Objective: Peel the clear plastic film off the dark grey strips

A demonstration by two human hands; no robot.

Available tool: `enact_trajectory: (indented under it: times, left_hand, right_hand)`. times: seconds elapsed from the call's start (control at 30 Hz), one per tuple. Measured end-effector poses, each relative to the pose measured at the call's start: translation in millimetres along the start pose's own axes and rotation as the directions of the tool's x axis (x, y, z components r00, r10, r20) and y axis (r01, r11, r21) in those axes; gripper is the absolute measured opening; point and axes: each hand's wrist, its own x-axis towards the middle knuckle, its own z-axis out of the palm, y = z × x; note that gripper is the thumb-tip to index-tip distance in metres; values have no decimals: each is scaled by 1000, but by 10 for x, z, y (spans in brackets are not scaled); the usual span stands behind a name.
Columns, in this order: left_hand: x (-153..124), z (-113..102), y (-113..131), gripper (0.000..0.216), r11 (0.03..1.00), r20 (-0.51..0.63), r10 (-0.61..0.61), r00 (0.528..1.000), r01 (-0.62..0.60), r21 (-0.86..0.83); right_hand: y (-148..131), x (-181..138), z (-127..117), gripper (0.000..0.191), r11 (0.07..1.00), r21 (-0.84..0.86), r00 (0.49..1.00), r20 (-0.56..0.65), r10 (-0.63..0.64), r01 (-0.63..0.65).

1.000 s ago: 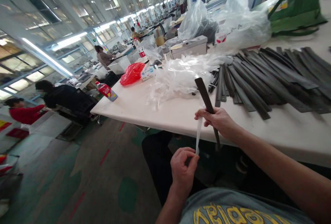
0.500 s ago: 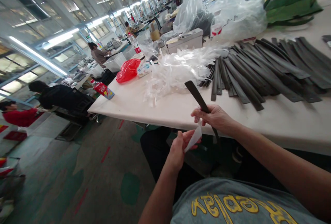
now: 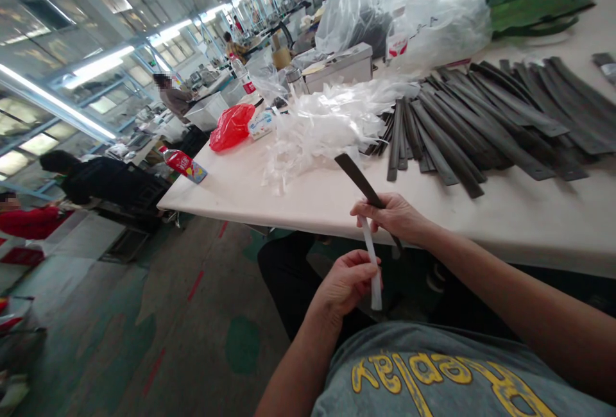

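Hands on flat dark strip

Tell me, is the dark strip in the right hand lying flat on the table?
No, the right hand holds the dark strip raised off the table.

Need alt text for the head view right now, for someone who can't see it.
The right hand grips a dark strip while the left hand pinches a white film strip hanging from it, in front of a white table. On the table lie a pile of dark strips and crumpled clear film.
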Motion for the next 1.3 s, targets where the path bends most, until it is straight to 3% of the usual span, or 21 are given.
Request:
enact_trajectory:
  times: [0.33,0.53,0.63,0.83,0.97,1.17,1.3]
  left_hand:
    - [16,-35,-25,29,951,-155,266,952,-232,206]
    - [68,-124,-70,31,932,-179,310,934,-261,250]
    - [82,-147,-97,34,946,-178,289,941,-252,205]
    - [86,-165,-90,47,972,-233,233,944,-218,86]
    - [52,-138,-81,43,981,-233,193,953,-180,75]
    - [-34,-96,-110,34,981,-178,140,974,-112,157]
    - [-49,-97,-165,36,972,-115,78,990,-50,231]
  right_hand:
    - [31,-93,43,51,980,-101,981,79,180,-172]
    - [112,-215,141,26,931,-348,974,149,173,-112]
    - [172,-212,160,21,928,-361,978,147,149,-87]
    - [147,-191,127,28,960,-269,966,214,142,-82]
    - [130,-203,118,30,973,-213,970,200,137,-94]
    - [187,-198,85,28,933,-358,981,191,35,37]
    - [189,-203,89,24,835,-525,979,191,-73,165]
